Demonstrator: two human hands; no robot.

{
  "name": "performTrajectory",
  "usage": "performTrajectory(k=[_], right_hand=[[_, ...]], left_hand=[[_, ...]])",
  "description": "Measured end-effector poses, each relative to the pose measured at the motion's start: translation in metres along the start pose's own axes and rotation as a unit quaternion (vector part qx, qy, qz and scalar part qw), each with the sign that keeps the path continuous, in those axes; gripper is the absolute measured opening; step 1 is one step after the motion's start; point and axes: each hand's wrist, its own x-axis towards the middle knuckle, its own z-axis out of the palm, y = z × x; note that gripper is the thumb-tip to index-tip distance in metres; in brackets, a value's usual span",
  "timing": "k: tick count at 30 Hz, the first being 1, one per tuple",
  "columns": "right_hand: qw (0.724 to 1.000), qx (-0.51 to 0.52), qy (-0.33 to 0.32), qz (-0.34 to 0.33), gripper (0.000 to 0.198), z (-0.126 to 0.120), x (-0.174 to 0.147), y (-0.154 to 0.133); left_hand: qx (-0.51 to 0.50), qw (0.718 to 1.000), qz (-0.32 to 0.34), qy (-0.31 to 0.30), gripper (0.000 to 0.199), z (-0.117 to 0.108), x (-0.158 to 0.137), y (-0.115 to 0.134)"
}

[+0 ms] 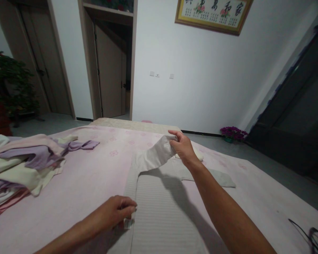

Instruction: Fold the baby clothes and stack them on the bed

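Close to my camera: left hand (119, 209), fingers curled at left edge of pale striped shirt (161, 215); I can't tell if pinching. Right hand (184, 147) pinches raised sleeve (157, 155) by its end. Shirt body lies flat on pink sheet (92, 183); clothes pile (34, 158) left, black cable (302, 228) right.

Chinese characters are borne by the framed sign (210, 18): from the right, 家, 和 and 萬 (top clipped) are read; two further left are cut off. Smaller columns underneath: illegible. No print can be read on the shirt (161, 208) label (128, 223).
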Motion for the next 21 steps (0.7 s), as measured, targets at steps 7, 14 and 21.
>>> performTrajectory(k=[7,14,21], right_hand=[[0.937,-0.191,-0.211,-0.201,0.045,0.023,-0.083,-0.02],[0.789,-0.349,-0.39,-0.323,0.015,0.06,-0.168,0.008],[0.795,-0.383,-0.342,-0.324,0.015,0.069,-0.196,0.046]], left_hand=[[-0.262,0.957,-0.025,0.119,0.052,-0.035,0.072,0.021],[-0.19,0.97,-0.045,0.146,0.049,-0.038,0.122,0.03],[-0.053,0.98,-0.06,0.181,0.031,-0.046,0.153,0.031]])
